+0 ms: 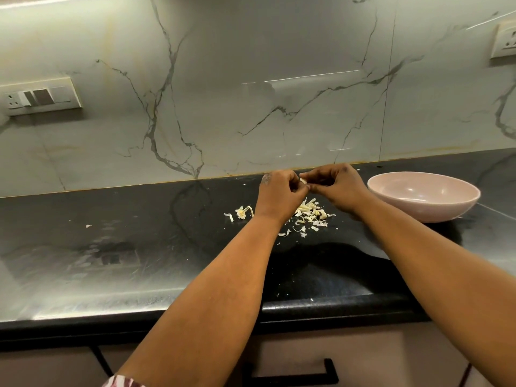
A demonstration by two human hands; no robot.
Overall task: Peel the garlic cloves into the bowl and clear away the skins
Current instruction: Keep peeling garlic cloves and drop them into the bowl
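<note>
above the skins (307, 213), both hands' fingers (296, 185) pinch a garlic clove (303, 180).

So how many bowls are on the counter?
1. The pink bowl sits on the black counter, to the right of both hands, near the wall. Nothing in view could be hiding another one.

Pale pink bowl (424, 195), pale yellowish-white skins (307, 213), glossy black counter (139, 247), grey-veined whitish marble wall (223, 79)
</note>
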